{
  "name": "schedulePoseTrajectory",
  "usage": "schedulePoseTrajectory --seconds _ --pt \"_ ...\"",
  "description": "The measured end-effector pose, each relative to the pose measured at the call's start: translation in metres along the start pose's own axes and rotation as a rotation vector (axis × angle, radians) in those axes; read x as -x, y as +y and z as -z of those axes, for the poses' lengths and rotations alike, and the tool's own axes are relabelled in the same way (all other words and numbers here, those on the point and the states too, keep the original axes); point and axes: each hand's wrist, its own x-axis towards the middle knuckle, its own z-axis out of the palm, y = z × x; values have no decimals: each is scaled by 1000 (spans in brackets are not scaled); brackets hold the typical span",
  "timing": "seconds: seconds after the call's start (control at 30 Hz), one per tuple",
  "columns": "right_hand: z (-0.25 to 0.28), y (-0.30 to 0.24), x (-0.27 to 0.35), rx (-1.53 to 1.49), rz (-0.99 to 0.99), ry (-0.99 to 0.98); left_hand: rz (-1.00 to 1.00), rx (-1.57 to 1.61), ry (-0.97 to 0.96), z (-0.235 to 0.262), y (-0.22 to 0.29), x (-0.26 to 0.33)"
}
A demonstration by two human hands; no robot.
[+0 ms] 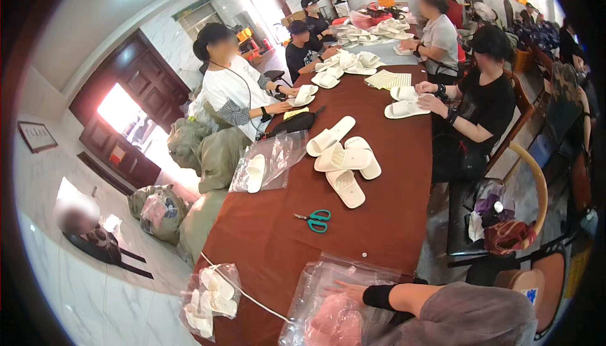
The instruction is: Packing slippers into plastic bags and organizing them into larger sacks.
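Observation:
At the lower edge my right hand (349, 290), with a black cuff at its wrist, reaches over a clear plastic bag (322, 269). Its fingers are stretched out and lie against the film. Pink slippers (332, 322), blurred by the shiny plastic, seem to be inside this bag. Below the right forearm a second dark cuff shows in part; my left hand there is lost among the bag and the sleeve. To the left lies another clear bag (235, 276) with several cream slippers (218, 283) in it. A white cord (246, 292) runs between the two bags.
Green-handled scissors (314, 220) and loose cream slippers (344, 160) lie on the brown-covered table (271, 232). Another slipper (255, 173) rests on a plastic bag. Several people work with slippers along both sides. Stuffed green sacks (221, 153) stand left; a stool (524, 286) stands right.

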Motion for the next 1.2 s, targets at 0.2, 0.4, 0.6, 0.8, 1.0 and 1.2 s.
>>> schedulePoseTrajectory --seconds 0.2,0.4,0.6,0.8,1.0,1.2 --pt "-1 1 2 -24 -193 135 -23 671 363 -34 66 -1" --pt "12 -4 -13 153 57 -24 184 104 609 -15 -38 -30" --pt "-8 -7 -4 -747 -12 82 270 149 345 -4 -25 -53" --pt "-11 -3 -13 27 -65 -166 144 562 628 -2 -68 -65" --pt "-19 41 0 -170 -7 -7 91 324 571 -35 -85 -76" --pt "74 7 -1 597 71 -307 141 275 883 -47 -96 -70"
